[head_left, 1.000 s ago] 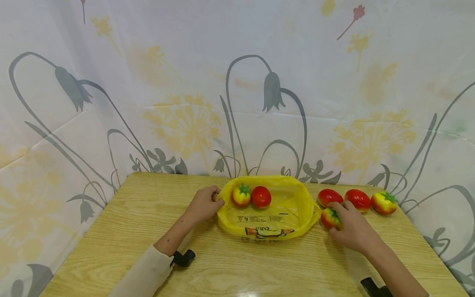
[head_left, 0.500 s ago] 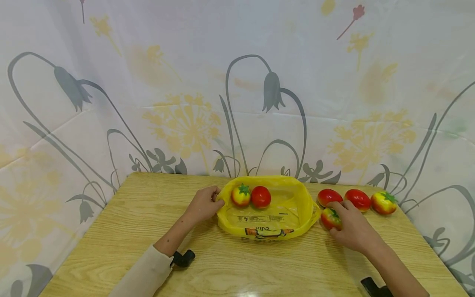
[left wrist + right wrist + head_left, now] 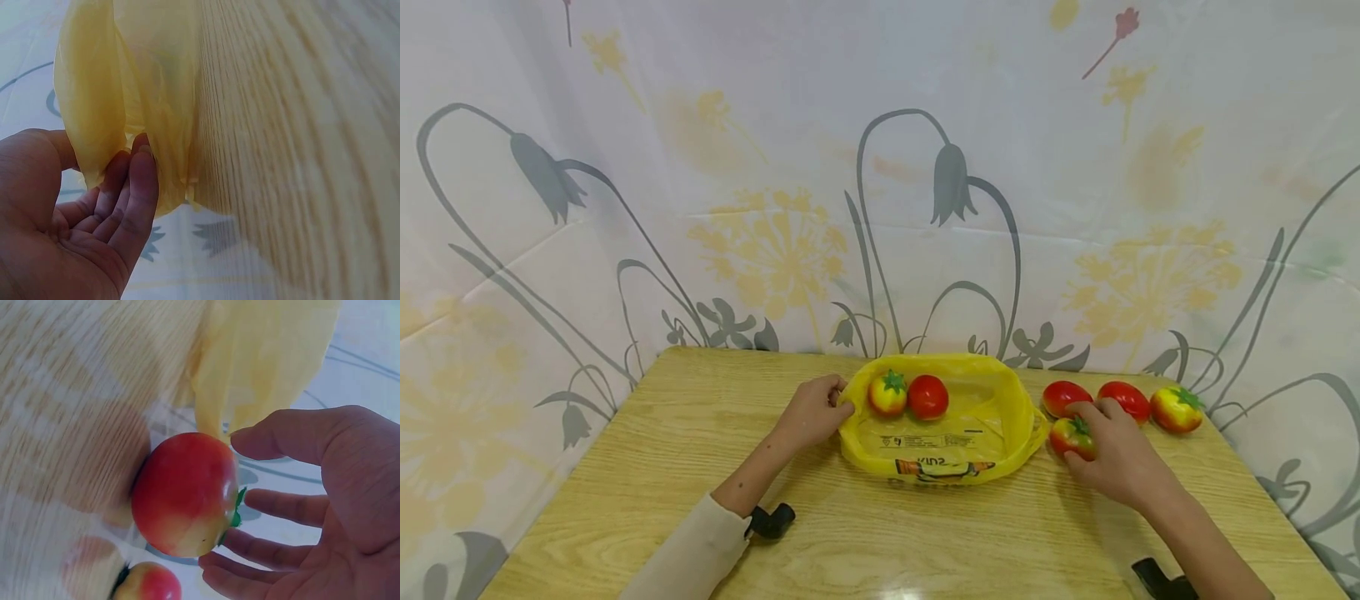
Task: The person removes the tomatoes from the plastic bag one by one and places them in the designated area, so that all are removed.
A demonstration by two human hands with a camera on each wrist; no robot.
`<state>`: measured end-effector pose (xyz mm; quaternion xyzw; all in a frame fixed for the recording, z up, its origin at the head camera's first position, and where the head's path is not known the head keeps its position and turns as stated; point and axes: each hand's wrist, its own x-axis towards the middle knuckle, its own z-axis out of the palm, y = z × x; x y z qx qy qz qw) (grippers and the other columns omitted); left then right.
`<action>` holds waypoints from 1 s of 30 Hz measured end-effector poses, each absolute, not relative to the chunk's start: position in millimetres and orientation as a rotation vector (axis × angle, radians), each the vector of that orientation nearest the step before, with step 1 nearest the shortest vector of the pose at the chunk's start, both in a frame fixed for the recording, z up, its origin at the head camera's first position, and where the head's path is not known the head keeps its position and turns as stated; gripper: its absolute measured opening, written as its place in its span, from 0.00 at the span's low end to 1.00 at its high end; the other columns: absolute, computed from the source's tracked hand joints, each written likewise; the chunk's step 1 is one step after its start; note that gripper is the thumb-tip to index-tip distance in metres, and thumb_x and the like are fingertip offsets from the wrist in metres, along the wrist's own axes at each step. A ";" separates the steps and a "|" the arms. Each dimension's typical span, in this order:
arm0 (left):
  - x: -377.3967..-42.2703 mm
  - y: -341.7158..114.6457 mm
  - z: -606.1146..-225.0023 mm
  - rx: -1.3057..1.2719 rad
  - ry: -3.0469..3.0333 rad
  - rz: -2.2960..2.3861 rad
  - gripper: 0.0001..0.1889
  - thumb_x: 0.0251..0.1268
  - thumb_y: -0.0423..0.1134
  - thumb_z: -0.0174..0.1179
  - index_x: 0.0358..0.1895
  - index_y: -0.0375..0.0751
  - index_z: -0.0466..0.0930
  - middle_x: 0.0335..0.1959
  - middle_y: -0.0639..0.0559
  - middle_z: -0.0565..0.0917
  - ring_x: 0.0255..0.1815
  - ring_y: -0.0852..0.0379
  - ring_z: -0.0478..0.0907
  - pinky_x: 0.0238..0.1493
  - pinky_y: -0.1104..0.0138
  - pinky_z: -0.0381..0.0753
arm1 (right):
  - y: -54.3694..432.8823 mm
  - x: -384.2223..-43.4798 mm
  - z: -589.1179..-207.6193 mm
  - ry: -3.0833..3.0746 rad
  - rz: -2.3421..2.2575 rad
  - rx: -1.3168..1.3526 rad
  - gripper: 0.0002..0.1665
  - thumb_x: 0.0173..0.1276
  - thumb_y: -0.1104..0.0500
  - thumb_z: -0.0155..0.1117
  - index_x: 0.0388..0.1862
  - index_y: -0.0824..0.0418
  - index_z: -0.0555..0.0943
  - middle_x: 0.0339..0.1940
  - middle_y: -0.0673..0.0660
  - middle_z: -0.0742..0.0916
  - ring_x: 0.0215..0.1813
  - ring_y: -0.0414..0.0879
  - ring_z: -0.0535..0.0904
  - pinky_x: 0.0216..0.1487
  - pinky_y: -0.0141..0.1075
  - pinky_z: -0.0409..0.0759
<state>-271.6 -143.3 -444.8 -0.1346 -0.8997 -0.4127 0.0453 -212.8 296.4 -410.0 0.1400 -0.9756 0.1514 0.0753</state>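
A yellow plastic bag [image 3: 1007,400] sits with its mouth spread upward in the middle of the table. Inside lie a yellow-and-red toy tomato [image 3: 886,398] with green leaves and a plain red one [image 3: 928,398]. My left hand [image 3: 808,414] pinches the bag's left rim between thumb and fingers, seen closely in the left wrist view. To the right of the bag, my right hand [image 3: 1116,454] is at a red-and-yellow toy tomato [image 3: 184,495] with a green leaf top. Its straight, spread fingers [image 3: 284,506] and thumb lie around the leafy side.
Behind the right hand stand two red toy tomatoes [image 3: 1066,398] and a leafy yellow-red one [image 3: 1176,409] along the table's back right. The wooden table [image 3: 880,533] meets a flower-printed curtain [image 3: 880,250] at its back. Black mounts [image 3: 771,522] sit at both wrists.
My right hand has shifted very slightly to the right, and a little more of the toy tomato beside it shows. The left hand and the bag stay in place.
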 end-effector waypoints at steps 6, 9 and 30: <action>-269.9 -142.4 -441.5 -0.420 -2.750 -1.274 0.05 0.69 0.33 0.62 0.44 0.38 0.84 0.25 0.53 0.74 0.23 0.58 0.66 0.29 0.67 0.67 | 293.8 -212.4 -406.5 -2.881 0.474 0.403 0.37 0.60 0.59 0.79 0.65 0.71 0.77 0.59 0.77 0.77 0.56 0.73 0.76 0.57 0.69 0.79; -269.4 -141.9 -441.2 -0.418 -2.754 -1.278 0.06 0.69 0.32 0.63 0.45 0.38 0.84 0.26 0.53 0.74 0.24 0.58 0.66 0.29 0.67 0.67 | 290.4 -212.7 -404.4 -2.839 0.480 0.418 0.34 0.62 0.59 0.78 0.64 0.70 0.78 0.58 0.75 0.79 0.55 0.71 0.77 0.56 0.67 0.79; -270.7 -142.5 -441.4 -0.404 -2.769 -1.274 0.07 0.69 0.33 0.62 0.46 0.38 0.85 0.27 0.53 0.76 0.24 0.60 0.67 0.29 0.68 0.67 | 248.6 -224.4 -393.6 -2.701 0.595 0.543 0.26 0.65 0.62 0.76 0.61 0.66 0.82 0.59 0.68 0.81 0.53 0.63 0.79 0.55 0.62 0.83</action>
